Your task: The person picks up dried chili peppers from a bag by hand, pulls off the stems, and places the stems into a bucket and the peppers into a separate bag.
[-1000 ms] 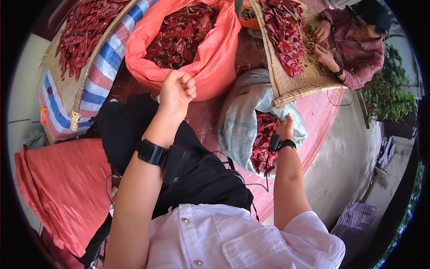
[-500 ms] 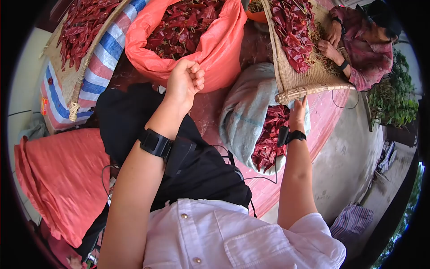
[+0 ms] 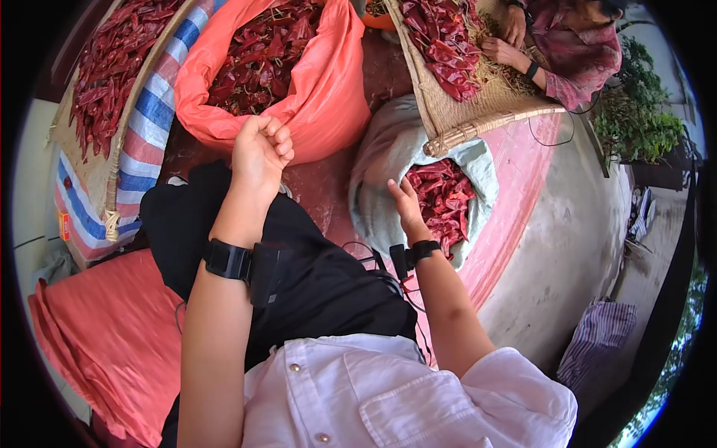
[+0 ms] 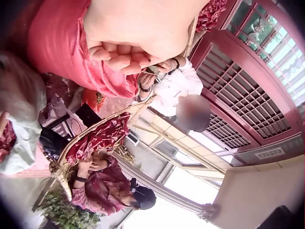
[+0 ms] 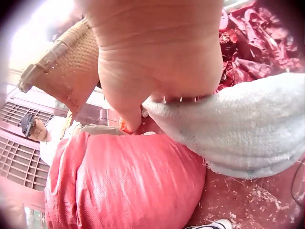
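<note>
In the head view, my left hand (image 3: 258, 160) is raised in front of the large red sack (image 3: 336, 112), fingers loosely curled and nothing in them. The left wrist view shows its bent fingers (image 4: 119, 57) over red sack cloth. My right hand (image 3: 406, 207) is at the near left rim of a pale green woven sack (image 3: 373, 164) filled with dried red chillies (image 3: 448, 198). Its thumb and a finger extend apart in the head view. From the right wrist, fingertips (image 5: 181, 98) show right at the sack's rim, and the thumb (image 5: 129, 114) points away from them.
A woven basket tray (image 3: 478, 127) of chillies overhangs the green sack; another person's hands (image 3: 508, 48) work there. Another tray (image 3: 112, 168) rests at left on a striped bag (image 3: 142, 153). A closed red sack (image 3: 112, 328) lies beside me. Cables (image 3: 418, 313) hang near my right wrist.
My right hand has moved left across the green sack, from its far right side to its near left rim. The left hand has stayed curled. The head view has shifted slightly.
</note>
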Motion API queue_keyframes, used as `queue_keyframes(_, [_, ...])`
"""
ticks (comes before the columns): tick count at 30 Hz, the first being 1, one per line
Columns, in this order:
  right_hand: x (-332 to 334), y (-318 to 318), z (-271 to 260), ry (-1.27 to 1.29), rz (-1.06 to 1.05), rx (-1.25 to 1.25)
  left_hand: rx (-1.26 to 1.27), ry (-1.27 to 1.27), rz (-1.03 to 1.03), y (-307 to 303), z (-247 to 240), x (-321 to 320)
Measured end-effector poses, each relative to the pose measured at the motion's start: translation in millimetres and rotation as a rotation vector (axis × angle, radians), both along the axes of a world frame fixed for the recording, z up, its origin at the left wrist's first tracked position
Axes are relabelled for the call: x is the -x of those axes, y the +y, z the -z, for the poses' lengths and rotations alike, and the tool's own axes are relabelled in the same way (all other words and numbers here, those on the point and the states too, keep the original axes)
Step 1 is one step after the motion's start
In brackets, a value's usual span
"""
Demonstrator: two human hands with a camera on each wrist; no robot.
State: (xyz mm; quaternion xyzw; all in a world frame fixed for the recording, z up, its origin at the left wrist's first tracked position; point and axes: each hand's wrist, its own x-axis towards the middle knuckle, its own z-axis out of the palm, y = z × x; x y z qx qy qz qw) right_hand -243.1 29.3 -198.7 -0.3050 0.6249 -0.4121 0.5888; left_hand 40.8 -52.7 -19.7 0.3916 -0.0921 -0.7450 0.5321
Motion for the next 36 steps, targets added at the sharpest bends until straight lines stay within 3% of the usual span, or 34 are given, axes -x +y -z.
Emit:
queue_keyframes(3, [40.1,12.4,60.2,0.363,0.446,0.038,-0.006,-0.01,-0.016,-1.9,3.4,-3.9])
queue_keyframes(4, [58.0,20.6,62.9,0.559,0.5,-0.023,-0.003,-0.024,-0.024,-1.2,5.0,-4.0])
queue_keyframes(5, [79.2,30.8,72.0,1.003,0.471,-0.135,-0.006,-0.034,-0.026,-0.5,3.8,-2.7])
queue_keyframes(7, [119.2,53.2,70.1,1.204,0.448,-0.295,-0.012,-0.049,-0.016,0.0,3.0,-0.3])
queue_keyframes(12, [186.7,83.1,52.9,1.035,0.249,-0.612,-0.038,-0.062,-0.017,-2.5,6.9,-0.5])
queue_keyframes(14, [198.8,88.8,57.7,0.892,0.17,-0.577,-0.044,-0.061,0.01,-4.5,8.7,2.4])
queue_keyframes(16, [206.2,89.5,86.4,0.774,0.149,-0.334,-0.056,-0.064,0.011,-5.2,10.3,7.3])
queue_keyframes(18, [186.8,74.7,102.6,0.868,0.07,-0.322,-0.045,-0.102,0.033,-6.1,12.1,13.4])
queue_keyframes(20, [137.5,42.0,82.0,0.761,0.118,-0.541,-0.049,-0.1,0.045,-7.6,15.4,15.5])
queue_keyframes(22, [108.6,12.4,82.4,0.523,0.224,-0.569,-0.052,-0.104,0.056,-8.6,16.6,18.3])
queue_keyframes(24, [103.3,-11.7,120.2,0.499,0.184,-0.635,-0.055,-0.119,0.055,-8.7,17.9,18.4])
queue_keyframes(26, [100.9,-32.9,143.5,0.242,0.18,-0.526,-0.06,-0.137,0.043,-8.0,17.9,16.3])
queue_keyframes(28, [79.6,-57.4,82.7,-0.045,0.202,-0.397,-0.079,-0.15,0.029,-6.1,15.9,14.7])
queue_keyframes(29, [102.0,-67.9,117.7,0.008,0.089,-0.238,-0.088,-0.156,0.023,-4.9,14.0,15.6])
queue_keyframes(30, [113.8,-74.9,113.8,0.22,-0.065,-0.263,-0.098,-0.168,0.022,-4.8,11.3,17.5])
queue_keyframes(32, [136.9,-88.7,82.7,0.35,-0.18,-0.398,-0.101,-0.181,0.021,-4.5,9.7,16.5])
queue_keyframes(36, [164.5,-77.0,67.5,0.449,-0.202,-0.568,-0.099,-0.172,0.005,-6.2,8.6,21.4])
